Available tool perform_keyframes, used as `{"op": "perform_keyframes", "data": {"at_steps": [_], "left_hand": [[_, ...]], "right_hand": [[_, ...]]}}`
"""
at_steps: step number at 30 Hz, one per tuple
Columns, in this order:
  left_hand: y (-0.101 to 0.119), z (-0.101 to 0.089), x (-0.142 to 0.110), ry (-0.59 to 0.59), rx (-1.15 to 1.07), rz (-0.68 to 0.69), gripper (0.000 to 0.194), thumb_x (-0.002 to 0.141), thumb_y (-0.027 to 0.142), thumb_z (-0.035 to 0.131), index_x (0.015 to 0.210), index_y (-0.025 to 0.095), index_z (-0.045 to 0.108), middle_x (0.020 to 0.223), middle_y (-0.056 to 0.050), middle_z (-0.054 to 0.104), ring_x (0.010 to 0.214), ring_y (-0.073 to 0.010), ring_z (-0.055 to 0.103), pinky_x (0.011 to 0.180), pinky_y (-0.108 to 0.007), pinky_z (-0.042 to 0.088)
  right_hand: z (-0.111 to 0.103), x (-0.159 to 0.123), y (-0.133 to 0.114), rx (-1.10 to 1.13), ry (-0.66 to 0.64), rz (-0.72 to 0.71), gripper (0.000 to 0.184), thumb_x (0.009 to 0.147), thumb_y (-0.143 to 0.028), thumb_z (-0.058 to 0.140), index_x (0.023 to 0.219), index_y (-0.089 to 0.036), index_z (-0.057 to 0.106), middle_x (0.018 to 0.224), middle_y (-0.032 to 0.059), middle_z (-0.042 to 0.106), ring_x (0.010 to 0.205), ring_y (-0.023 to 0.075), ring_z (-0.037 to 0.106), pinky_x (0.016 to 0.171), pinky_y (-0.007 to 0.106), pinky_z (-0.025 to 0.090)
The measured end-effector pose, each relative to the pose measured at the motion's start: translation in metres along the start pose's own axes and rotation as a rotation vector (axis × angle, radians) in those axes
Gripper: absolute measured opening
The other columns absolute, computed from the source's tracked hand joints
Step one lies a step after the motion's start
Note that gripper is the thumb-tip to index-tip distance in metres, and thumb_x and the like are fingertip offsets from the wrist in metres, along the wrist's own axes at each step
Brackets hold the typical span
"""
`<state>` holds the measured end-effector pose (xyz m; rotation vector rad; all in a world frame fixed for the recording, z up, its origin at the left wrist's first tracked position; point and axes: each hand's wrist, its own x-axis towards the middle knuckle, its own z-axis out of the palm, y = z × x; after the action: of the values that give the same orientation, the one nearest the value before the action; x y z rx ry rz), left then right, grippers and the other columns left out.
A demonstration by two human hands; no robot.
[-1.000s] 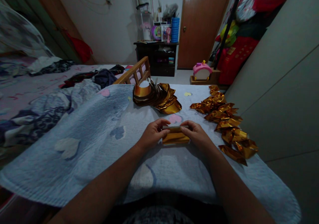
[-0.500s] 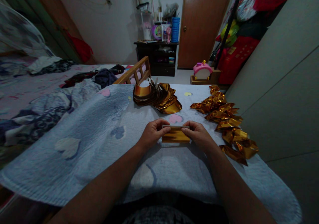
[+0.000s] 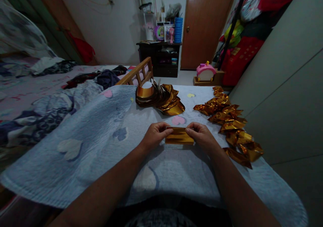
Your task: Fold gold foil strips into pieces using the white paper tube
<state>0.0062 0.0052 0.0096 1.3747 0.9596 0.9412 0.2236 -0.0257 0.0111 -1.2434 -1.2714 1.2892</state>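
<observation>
Between my two hands is a folded sheet of gold foil paper (image 3: 179,138), a flat shiny rectangle with its long side running left to right. My left hand (image 3: 157,134) pinches its upper left corner between thumb and fingers. The upper right corner is gripped the same way by my right hand (image 3: 199,134). Beyond my hands lies a fanned stack of gold foil sheets (image 3: 171,107), some curled upright at its left end. To the right, several folded gold foil pieces (image 3: 227,117) with pointed ends form an overlapping row.
A pale blue quilted cover (image 3: 101,146) with heart patterns spreads under everything. Behind it stand a wooden rail (image 3: 137,72) and a dark cabinet (image 3: 160,60). A pale wardrobe (image 3: 285,85) rises close on the right. Rumpled clothes (image 3: 83,89) lie on the bed at left.
The far edge of the foil sheet showed a pale strip before; now its face looks gold nearly to the top. Both hands keep their pinch and have barely shifted.
</observation>
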Motion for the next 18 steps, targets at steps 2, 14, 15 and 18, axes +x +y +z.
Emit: {"op": "perform_keyframes", "data": {"at_steps": [2,14,15,18], "left_hand": [[0.0009,0.0008,-0.0002,0.009,0.005,0.005,0.025,0.072,0.037,0.080,0.078,0.014,0.074,0.072,-0.003,0.069,0.066,-0.0144,0.060,0.064,-0.025,0.044],[-0.0002,0.0003,0.0009,0.021,0.062,0.036,0.023,0.075,0.036,0.073,0.079,0.014,0.075,0.072,-0.003,0.070,0.066,-0.0139,0.060,0.066,-0.025,0.046],[-0.0001,0.0002,0.0008,0.023,0.064,0.035,0.023,0.075,0.036,0.073,0.079,0.014,0.075,0.072,-0.003,0.070,0.066,-0.0141,0.060,0.066,-0.025,0.046],[0.0007,0.0001,0.0006,0.029,0.066,0.029,0.024,0.075,0.037,0.074,0.079,0.014,0.075,0.074,-0.004,0.071,0.068,-0.0153,0.061,0.066,-0.026,0.047]], "right_hand": [[-0.0003,0.0003,0.0012,-0.004,-0.002,-0.009,0.031,0.074,-0.047,0.073,0.073,-0.019,0.061,0.064,-0.0037,0.052,0.058,0.0117,0.045,0.056,0.025,0.035],[0.0008,0.0014,0.0012,0.030,0.006,0.002,0.033,0.069,-0.048,0.077,0.072,-0.019,0.060,0.064,-0.0034,0.054,0.059,0.0115,0.045,0.055,0.025,0.034],[0.0008,0.0015,0.0011,0.032,0.006,0.004,0.034,0.069,-0.048,0.077,0.072,-0.019,0.060,0.064,-0.0034,0.054,0.059,0.0114,0.045,0.055,0.025,0.034],[0.0006,0.0020,0.0015,0.040,0.001,0.003,0.034,0.070,-0.048,0.077,0.073,-0.019,0.060,0.063,-0.0040,0.053,0.057,0.0107,0.044,0.054,0.025,0.032]]}}
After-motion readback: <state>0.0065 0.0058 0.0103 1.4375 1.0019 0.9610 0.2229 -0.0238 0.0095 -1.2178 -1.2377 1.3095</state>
